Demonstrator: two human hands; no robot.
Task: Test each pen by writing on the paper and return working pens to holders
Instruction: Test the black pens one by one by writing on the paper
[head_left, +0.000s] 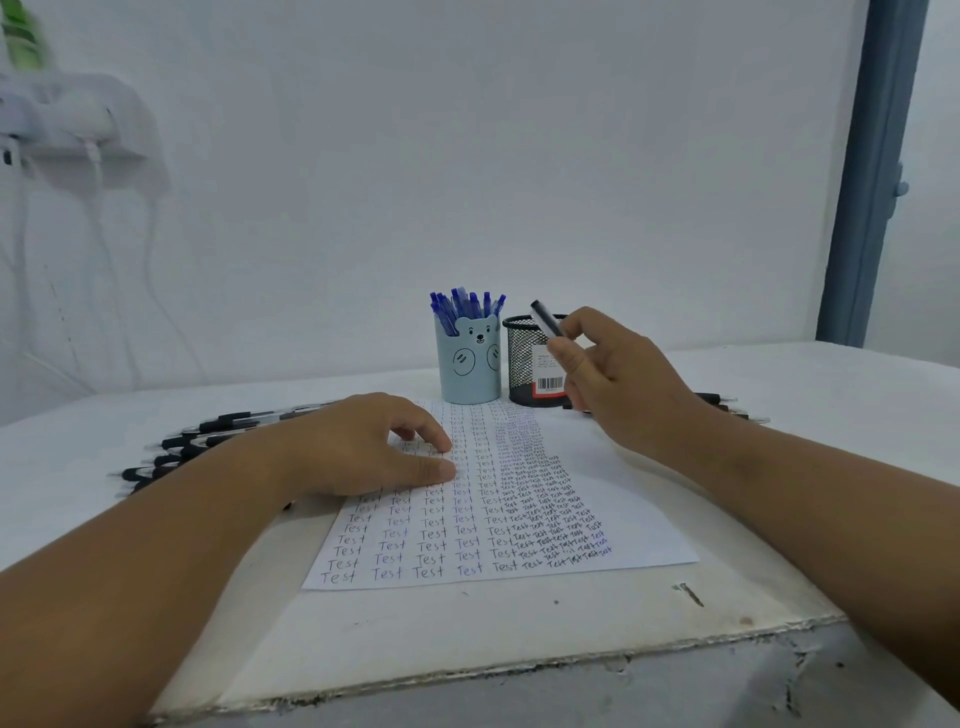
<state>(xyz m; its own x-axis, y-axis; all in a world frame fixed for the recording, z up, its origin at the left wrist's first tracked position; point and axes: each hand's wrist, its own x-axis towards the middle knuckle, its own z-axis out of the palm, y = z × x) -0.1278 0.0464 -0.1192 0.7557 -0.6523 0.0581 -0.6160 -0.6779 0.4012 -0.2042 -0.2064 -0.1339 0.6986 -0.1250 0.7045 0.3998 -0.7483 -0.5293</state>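
Head view, both my hands over the table (727, 582). My right hand (618, 379) is raised in front of the black mesh holder (522, 364) and pinches a black pen (545, 319) between thumb and forefinger, the other fingers loosely curled beneath. The pen's long axis runs on a slant: its free end points up and to the left, away from me, above the mesh holder's rim; its lower end is hidden inside my fingers, so which end is the tip cannot be told. The visible part of the pen stands out above and to the left of the pinch, over the holder's mouth. My left hand (363, 447) lies palm down on the upper left of the paper (623, 525), fingers relaxed, fingertips pressing the sheet, holding nothing. The paper, covered in rows of the word "Test", lies flat before the two holders. The blue bear holder (467, 371), touching or just beside the mesh one, stands full of blue pens (467, 306). More black pens (197, 447) lie in a row on the table beyond my left wrist; a few others (727, 405) show behind my right wrist
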